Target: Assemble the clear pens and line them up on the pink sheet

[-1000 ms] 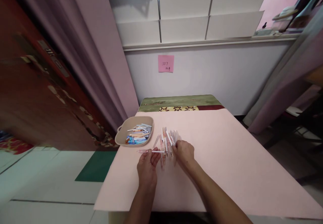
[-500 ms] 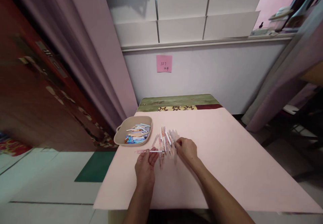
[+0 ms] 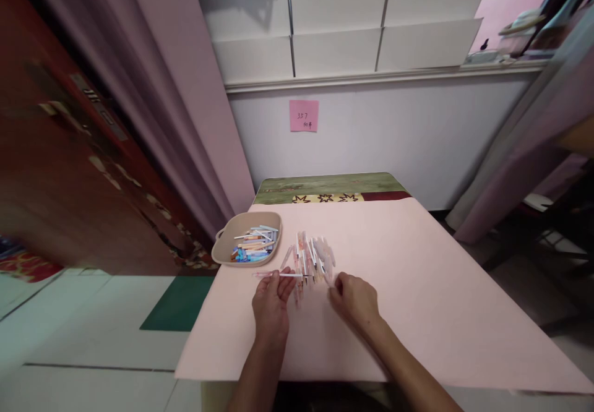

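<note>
Apparent one-by-one handling: the left hand (image 3: 271, 305) pinches a pen (image 3: 291, 274) at the edge of the pen pile (image 3: 319, 256) on pink cloth (image 3: 417, 313), the right hand (image 3: 357, 297) curls nearby, its hold indeterminable; separating another calls for fingertip precision.

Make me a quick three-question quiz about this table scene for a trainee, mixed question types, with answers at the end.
1. True or false: the beige basket stands to the left of the loose pen-like sticks.
2. What is the left hand holding?
3. Which number is written on the pink note? A) 482 B) 357 C) 910

Key: 1. True. 2. A slim white-and-pink stick. 3. B.
</note>
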Demonstrator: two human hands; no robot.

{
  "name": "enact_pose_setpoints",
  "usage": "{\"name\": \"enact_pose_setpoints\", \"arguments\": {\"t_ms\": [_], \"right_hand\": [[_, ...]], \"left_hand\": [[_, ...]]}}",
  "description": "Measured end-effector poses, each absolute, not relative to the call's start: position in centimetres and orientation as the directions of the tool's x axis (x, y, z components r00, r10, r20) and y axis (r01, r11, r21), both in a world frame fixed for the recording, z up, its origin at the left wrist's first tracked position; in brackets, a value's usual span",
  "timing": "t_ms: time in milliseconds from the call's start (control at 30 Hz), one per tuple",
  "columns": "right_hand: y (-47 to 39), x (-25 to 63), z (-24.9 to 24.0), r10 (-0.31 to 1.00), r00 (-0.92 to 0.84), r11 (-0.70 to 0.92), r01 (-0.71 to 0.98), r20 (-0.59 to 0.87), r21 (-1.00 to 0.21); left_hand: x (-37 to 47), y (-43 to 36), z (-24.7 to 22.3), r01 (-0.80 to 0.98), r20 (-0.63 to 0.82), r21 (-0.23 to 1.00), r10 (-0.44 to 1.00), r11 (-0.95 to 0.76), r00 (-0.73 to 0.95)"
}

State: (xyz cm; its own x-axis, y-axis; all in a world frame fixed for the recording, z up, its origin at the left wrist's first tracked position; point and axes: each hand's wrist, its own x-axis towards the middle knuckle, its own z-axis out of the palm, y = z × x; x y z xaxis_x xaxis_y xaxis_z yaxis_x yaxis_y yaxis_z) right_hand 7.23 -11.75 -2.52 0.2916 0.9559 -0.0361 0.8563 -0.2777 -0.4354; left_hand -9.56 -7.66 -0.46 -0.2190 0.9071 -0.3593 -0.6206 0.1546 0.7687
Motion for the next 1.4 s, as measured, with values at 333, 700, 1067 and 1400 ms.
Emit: {"name": "enact_pose_setpoints", "arguments": {"t_ms": [333, 700, 1067, 1400], "right_hand": [[-13.9, 7.5, -0.1, 0.958, 0.229, 0.026, 0.531, 0.173, -0.847], [-13.8, 7.6, -0.3, 0.952, 0.254, 0.021, 0.501, 0.170, -0.865], [-13.9, 7.7, -0.3, 0.945, 0.272, 0.015, 0.518, 0.182, -0.855], [-14.1, 7.3, 0.0, 0.944, 0.278, 0.013, 0.505, 0.176, -0.863]], "left_hand": [[-9.2, -8.0, 0.1, -0.621, -0.345, 0.772, 0.910, 0.137, -0.229], [-9.1, -8.3, 0.4, -0.617, -0.329, 0.776, 0.919, 0.132, -0.217], [-8.5, -8.7, 0.7, -0.589, -0.320, 0.793, 0.928, 0.151, -0.192], [-7.8, -9.0, 0.8, -0.573, -0.329, 0.800, 0.928, 0.176, -0.175]]}}
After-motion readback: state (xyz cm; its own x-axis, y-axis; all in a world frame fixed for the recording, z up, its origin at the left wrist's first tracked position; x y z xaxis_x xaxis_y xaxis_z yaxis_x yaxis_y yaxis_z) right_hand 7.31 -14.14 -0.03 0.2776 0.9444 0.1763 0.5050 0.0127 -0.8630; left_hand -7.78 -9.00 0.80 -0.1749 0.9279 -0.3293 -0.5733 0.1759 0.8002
